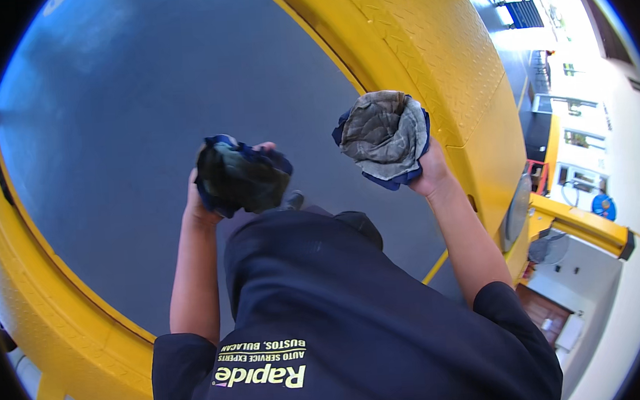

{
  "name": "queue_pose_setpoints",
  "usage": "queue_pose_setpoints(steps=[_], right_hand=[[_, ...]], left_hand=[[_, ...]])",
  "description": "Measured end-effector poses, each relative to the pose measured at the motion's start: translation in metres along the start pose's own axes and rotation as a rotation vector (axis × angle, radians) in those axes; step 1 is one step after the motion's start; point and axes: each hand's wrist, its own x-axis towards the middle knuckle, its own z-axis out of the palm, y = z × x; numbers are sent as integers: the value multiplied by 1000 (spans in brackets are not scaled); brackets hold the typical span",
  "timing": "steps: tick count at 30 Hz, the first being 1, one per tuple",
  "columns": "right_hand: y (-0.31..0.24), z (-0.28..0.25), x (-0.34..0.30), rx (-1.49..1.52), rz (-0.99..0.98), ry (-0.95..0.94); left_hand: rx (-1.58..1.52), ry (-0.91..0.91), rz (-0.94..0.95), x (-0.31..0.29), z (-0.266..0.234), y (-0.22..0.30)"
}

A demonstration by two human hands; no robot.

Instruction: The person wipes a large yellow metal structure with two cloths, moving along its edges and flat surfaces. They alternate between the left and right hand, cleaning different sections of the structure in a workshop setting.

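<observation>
Raised in front of my chest, my left hand (201, 202) grips a dark, crumpled rag (241, 174) with blue edges. Fingertips show at the rag's upper right side; the rest of that hand's fingers are behind the cloth. My right hand (432, 169) is closed on a second rag (385, 133), grey and grimy, with dark blue cloth folded behind it. This one is bunched into a rounded, cupped shape. The two rags are apart from each other, the right one a little farther from my body.
Yellow tread-plate runways (427, 39) of a vehicle lift run along my right and another yellow runway (70, 303) along my left. Between them lies the grey floor (160, 100). At the far right are a fan (548, 247), a blue reel (603, 207) and a white wall (628, 144).
</observation>
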Motion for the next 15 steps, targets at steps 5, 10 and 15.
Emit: queue_pose_setpoints(steps=[5, 10, 15], right_hand=[[29, -12, -24, 179, -187, -113], [44, -23, -34, 201, -277, -90], [53, -45, -31, 229, -452, 9]], left_hand=[[246, -272, -159, 44, 57, -32], [309, 43, -279, 65, 80, -85], [430, 224, -161, 80, 76, -145]])
